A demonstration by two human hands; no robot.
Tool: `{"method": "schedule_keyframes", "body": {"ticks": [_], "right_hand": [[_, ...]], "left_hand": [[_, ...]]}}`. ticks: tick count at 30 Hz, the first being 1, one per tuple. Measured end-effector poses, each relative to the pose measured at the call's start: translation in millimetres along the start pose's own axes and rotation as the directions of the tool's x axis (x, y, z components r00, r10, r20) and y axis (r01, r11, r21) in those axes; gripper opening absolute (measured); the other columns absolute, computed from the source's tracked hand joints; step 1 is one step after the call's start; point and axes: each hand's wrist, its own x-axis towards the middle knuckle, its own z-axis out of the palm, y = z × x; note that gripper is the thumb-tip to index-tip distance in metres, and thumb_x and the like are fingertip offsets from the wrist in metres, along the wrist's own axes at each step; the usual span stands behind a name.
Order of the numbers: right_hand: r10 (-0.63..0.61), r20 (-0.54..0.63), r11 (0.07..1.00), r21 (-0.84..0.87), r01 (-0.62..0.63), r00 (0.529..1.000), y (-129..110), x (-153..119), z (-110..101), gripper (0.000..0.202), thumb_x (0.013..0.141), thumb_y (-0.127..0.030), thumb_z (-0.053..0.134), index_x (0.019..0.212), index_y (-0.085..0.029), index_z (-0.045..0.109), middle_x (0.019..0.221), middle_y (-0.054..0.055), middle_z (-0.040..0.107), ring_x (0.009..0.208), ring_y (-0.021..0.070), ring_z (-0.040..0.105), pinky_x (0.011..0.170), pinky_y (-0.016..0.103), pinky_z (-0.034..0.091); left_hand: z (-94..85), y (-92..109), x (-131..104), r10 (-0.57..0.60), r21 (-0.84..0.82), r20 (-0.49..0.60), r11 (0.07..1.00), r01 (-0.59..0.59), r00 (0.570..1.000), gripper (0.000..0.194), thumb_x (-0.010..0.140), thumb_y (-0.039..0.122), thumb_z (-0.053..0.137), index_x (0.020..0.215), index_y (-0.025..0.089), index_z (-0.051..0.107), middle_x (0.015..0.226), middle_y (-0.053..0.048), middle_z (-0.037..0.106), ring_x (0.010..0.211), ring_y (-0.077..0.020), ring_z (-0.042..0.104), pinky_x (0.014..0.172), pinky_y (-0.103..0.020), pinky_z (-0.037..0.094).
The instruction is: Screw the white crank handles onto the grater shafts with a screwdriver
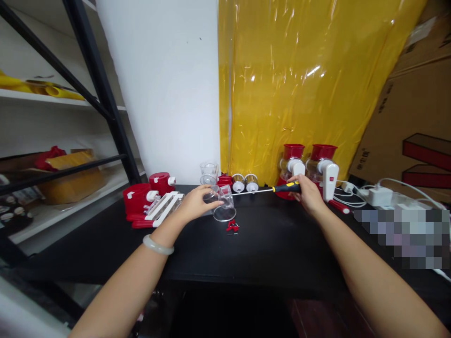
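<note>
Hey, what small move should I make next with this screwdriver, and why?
I'd probably steady the clear plastic, round-rimmed part in your left hand and check the tip before turning anything: your right hand grips the black-and-yellow-handled screwdriver, its thin metal shaft reaches that part, and I can't tell whether the tip is seated.

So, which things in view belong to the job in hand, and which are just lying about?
Job in hand, it seems:
screwdriver in the right hand
clear plastic housing in the left hand
small red parts on the black table
probably metal grater drums

Likely just lying about:
white power adapter
printed cardboard box
</note>
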Motion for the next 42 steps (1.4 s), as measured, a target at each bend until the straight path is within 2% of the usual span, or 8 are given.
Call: {"method": "schedule_keyframes", "body": {"ticks": [7, 14, 21, 27, 29, 35, 39, 42], "right_hand": [[0.019, 0.095, 0.949, 0.311, -0.048, 0.995, -11.0, -5.4, 3.0, 0.029, 0.059, -0.029, 0.074, 0.085, -0.026, 0.063, 0.086, -0.002, 0.061, 0.07, 0.0138, 0.058, 0.059, 0.027, 0.052], [0.051, 0.018, 0.997, 0.062, -0.052, 0.999, -2.2, 0.9, 1.1, 0.042, 0.081, -0.062, 0.055, 0.079, -0.021, 0.063, 0.051, -0.004, 0.046, 0.04, 0.0098, 0.038, 0.039, 0.024, 0.034], [0.009, 0.102, 0.955, 0.295, -0.039, 0.995, -11.5, -7.5, 6.2, 0.026, 0.063, -0.029, 0.071, 0.086, -0.027, 0.062, 0.084, -0.001, 0.06, 0.071, 0.0148, 0.058, 0.062, 0.028, 0.05], [0.047, 0.016, 0.981, 0.19, -0.049, 0.999, -0.8, -1.8, 6.1, 0.039, 0.081, -0.059, 0.052, 0.077, -0.022, 0.061, 0.056, 0.0, 0.052, 0.046, 0.0128, 0.044, 0.046, 0.028, 0.04], [0.046, -0.032, 0.996, 0.078, -0.044, 0.998, 3.4, 0.5, 5.2, 0.034, 0.082, -0.055, 0.054, 0.078, -0.022, 0.062, 0.047, -0.004, 0.042, 0.04, 0.0106, 0.035, 0.042, 0.026, 0.034], [0.048, 0.041, 0.931, 0.36, -0.059, 0.998, -6.8, -5.9, 7.6, 0.026, 0.06, -0.029, 0.068, 0.084, -0.025, 0.061, 0.083, -0.002, 0.059, 0.07, 0.0134, 0.057, 0.059, 0.026, 0.049], [0.078, 0.04, 0.922, 0.378, -0.088, 0.996, -7.5, -5.6, 10.4, 0.025, 0.071, -0.046, 0.064, 0.085, -0.025, 0.058, 0.077, -0.001, 0.059, 0.07, 0.0156, 0.058, 0.061, 0.031, 0.051], [0.109, -0.037, 0.978, 0.181, -0.1, 0.993, 0.0, -1.1, 9.7, 0.035, 0.076, -0.059, 0.06, 0.082, -0.024, 0.057, 0.064, -0.003, 0.054, 0.051, 0.0124, 0.049, 0.047, 0.026, 0.042]], "left_hand": [[3.7, -2.0, -1.1, -0.046, -0.007, -0.012, 0.999, 0.046, 0.999, 0.047, 0.072, 0.063, 0.068, 0.098, 0.024, 0.072, 0.13, -0.011, 0.061, 0.119, -0.0299, 0.058, 0.101, -0.045, 0.045], [1.9, 0.4, -0.8, -0.039, -0.014, -0.003, 0.999, 0.039, 0.999, 0.047, 0.073, 0.062, 0.067, 0.098, 0.022, 0.071, 0.129, -0.011, 0.062, 0.118, -0.0293, 0.059, 0.102, -0.042, 0.045], [-0.4, 2.5, -1.2, -0.067, 0.008, 0.012, 0.998, 0.067, 0.998, 0.049, 0.073, 0.064, 0.065, 0.1, 0.023, 0.071, 0.13, -0.011, 0.061, 0.119, -0.0302, 0.058, 0.102, -0.044, 0.045], [-1.4, 3.6, -2.1, -0.045, -0.01, 0.006, 0.999, 0.045, 0.999, 0.047, 0.074, 0.064, 0.065, 0.096, 0.022, 0.071, 0.128, -0.011, 0.062, 0.118, -0.0287, 0.059, 0.102, -0.042, 0.045], [-0.7, 1.7, -2.0, -0.057, -0.002, 0.007, 0.998, 0.057, 0.998, 0.049, 0.074, 0.064, 0.065, 0.098, 0.022, 0.071, 0.13, -0.012, 0.061, 0.119, -0.0298, 0.058, 0.103, -0.043, 0.044], [0.3, -0.3, -1.6, -0.068, 0.006, 0.016, 0.998, 0.068, 0.998, 0.051, 0.073, 0.066, 0.064, 0.099, 0.022, 0.07, 0.133, -0.012, 0.059, 0.121, -0.0301, 0.057, 0.104, -0.043, 0.044], [0.4, -0.3, -1.9, -0.057, 0.004, 0.007, 0.998, 0.057, 0.998, 0.05, 0.074, 0.065, 0.064, 0.1, 0.023, 0.07, 0.132, -0.011, 0.06, 0.12, -0.0297, 0.057, 0.104, -0.042, 0.044], [0.8, -1.7, -1.6, -0.047, 0.002, 0.004, 0.999, 0.047, 0.999, 0.049, 0.075, 0.064, 0.064, 0.099, 0.023, 0.07, 0.13, -0.01, 0.061, 0.119, -0.029, 0.059, 0.103, -0.042, 0.044]]}}
